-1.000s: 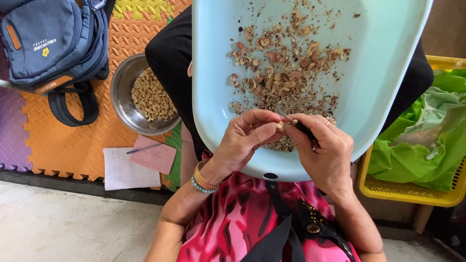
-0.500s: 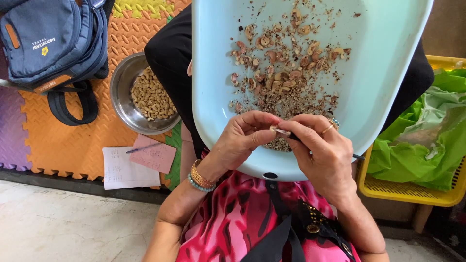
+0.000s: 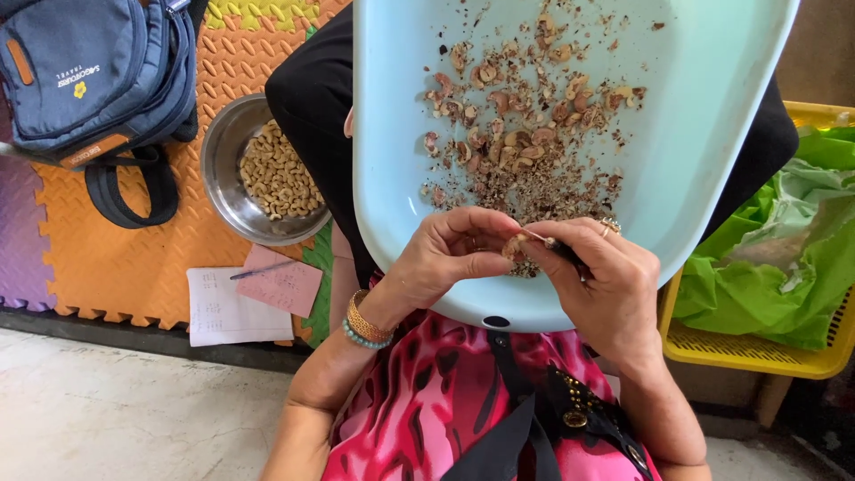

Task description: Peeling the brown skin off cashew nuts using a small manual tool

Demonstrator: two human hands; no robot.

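While low centre over the pale blue tray (image 3: 712, 151), left hand (image 3: 445, 258) pinches a nut (image 3: 514, 246), right hand (image 3: 606, 285) clamped on what looks like a thin blade (image 3: 537, 238) touching it.

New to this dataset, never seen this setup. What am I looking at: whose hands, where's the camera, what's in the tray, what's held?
There is no machine here: a person works with bare hands, filmed by one camera worn on their head and looking down. A pale blue tray rests on their lap, strewn with nuts and shell scraps. The left hand pinches a small nut; the right hand holds a thin pointed tool against it. On the foam mat to the left sit a steel bowl of kernels, papers and a blue backpack.
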